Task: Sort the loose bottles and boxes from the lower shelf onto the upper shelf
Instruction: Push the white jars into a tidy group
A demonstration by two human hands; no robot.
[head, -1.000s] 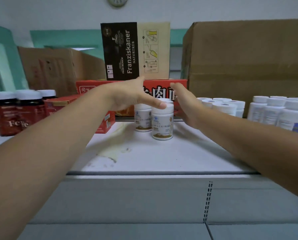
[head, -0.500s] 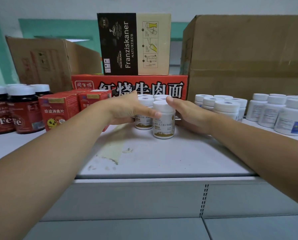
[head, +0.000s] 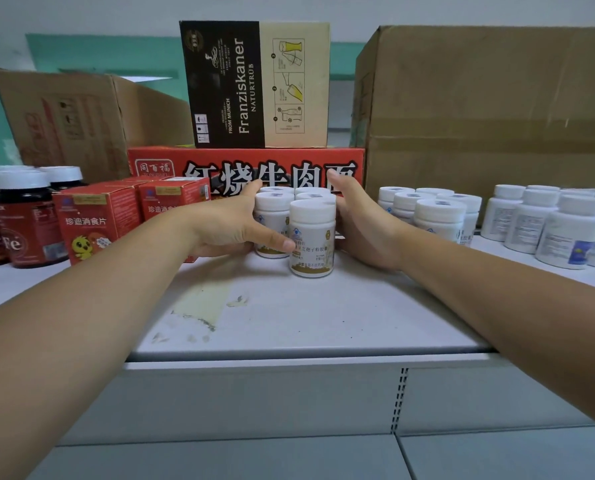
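Squaring up the white bottles (head: 311, 237)
Flat-fingered left hand (head: 225, 223) and right hand (head: 362, 226) press them from either side; squeeze evenly to avoid toppling.

Bottle cluster (head: 311, 237) on shelf (head: 306, 317) between left hand (head: 228, 226) and right hand (head: 363, 226), carton (head: 247, 159) behind.

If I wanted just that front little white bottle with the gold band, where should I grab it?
Probably by its wide white cap, coming down from above. The front bottle stands upright with its cap clear, while the left hand and right hand flank its sides and sister bottles crowd close behind.
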